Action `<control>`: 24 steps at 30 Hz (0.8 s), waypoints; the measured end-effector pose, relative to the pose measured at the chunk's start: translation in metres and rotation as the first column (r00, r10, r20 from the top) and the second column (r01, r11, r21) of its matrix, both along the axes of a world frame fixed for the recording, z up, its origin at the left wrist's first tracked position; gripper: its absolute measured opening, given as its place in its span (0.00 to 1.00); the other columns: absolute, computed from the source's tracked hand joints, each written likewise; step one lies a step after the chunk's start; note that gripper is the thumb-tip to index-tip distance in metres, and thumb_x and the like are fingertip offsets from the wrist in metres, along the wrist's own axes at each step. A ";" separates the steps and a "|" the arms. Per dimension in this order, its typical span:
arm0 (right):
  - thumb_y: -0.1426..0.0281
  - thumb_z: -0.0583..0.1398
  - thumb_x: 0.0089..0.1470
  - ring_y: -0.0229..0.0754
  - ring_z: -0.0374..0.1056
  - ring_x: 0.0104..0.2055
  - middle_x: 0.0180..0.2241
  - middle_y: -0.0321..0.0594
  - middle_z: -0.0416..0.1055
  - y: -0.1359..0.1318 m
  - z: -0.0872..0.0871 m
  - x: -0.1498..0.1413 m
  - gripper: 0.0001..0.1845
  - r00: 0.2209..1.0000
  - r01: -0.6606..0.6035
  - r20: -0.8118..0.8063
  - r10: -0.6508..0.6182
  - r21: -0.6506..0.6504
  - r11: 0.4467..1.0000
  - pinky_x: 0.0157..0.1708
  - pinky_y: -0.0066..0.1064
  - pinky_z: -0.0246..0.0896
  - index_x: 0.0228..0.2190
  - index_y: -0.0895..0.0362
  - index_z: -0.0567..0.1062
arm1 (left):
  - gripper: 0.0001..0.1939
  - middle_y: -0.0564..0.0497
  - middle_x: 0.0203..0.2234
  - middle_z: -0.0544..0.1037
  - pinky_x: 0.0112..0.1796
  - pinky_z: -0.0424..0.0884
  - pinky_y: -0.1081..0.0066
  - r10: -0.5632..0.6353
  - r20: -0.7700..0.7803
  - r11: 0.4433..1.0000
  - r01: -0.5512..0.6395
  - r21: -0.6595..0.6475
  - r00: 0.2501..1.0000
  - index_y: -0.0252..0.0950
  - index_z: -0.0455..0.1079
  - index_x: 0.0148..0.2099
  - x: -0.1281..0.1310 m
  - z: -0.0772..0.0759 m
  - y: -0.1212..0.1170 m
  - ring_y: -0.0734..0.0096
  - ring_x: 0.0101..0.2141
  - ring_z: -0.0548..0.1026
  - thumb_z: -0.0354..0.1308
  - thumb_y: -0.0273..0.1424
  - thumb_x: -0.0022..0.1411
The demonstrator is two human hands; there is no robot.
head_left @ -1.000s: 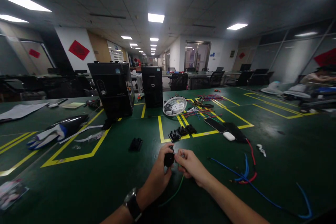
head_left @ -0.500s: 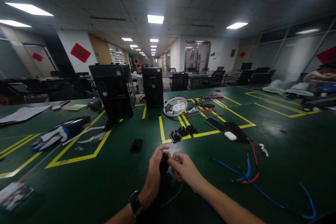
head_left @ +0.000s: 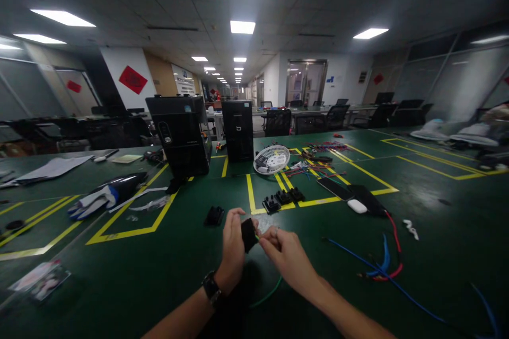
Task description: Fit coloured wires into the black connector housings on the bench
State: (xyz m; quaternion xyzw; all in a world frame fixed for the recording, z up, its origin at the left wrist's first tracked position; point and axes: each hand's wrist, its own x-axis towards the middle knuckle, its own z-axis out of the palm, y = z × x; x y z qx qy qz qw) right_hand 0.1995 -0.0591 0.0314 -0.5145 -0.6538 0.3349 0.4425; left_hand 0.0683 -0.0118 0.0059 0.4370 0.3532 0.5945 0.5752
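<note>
My left hand, with a black watch on its wrist, is closed around a small black block-shaped part held above the table. At that part's right side, my right hand pinches a green wire. Its yellow-green end meets the part; whether it goes in cannot be seen. From the fingers the wire curves down to the tabletop. Left of my hands lies another black part. Several similar black parts stand in a row beyond them.
Blue cables and a red one lie on the green table at right, near a phone and a white case. A white basket and two black computer towers stand behind. Gloves lie left.
The view has turned slightly left. The black part has tilted in my left hand, showing a broad flat face, and the green wire's end now shows at my right fingertips.
</note>
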 end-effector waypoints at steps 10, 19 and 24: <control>0.73 0.55 0.60 0.35 0.67 0.25 0.25 0.36 0.73 -0.017 -0.031 -0.015 0.08 0.957 -0.087 0.284 0.056 0.098 0.991 0.25 0.24 0.55 0.35 0.58 0.75 | 0.08 0.55 0.22 0.75 0.31 0.73 0.64 0.331 0.210 0.940 -0.300 -0.164 0.920 0.41 0.58 0.43 -0.041 0.027 0.063 0.69 0.24 0.76 0.48 0.31 0.60; 0.74 0.61 0.56 0.45 0.64 0.49 0.45 0.43 0.70 -0.019 -0.030 -0.019 0.10 0.832 -0.240 0.544 0.108 0.178 0.954 0.48 0.35 0.60 0.41 0.56 0.76 | 0.20 0.45 0.33 0.80 0.26 0.72 0.68 -0.111 -0.368 0.993 0.121 0.005 0.923 0.37 0.60 0.44 -0.026 -0.011 0.048 0.67 0.24 0.77 0.48 0.49 0.63; 0.74 0.61 0.56 0.45 0.60 0.53 0.49 0.41 0.66 -0.022 -0.025 -0.015 0.12 0.807 -0.298 0.570 0.152 0.170 0.939 0.52 0.38 0.58 0.43 0.53 0.75 | 0.16 0.46 0.34 0.80 0.23 0.73 0.68 -0.087 -0.403 0.995 0.100 0.009 0.911 0.39 0.58 0.45 -0.024 -0.011 0.060 0.67 0.21 0.77 0.46 0.45 0.64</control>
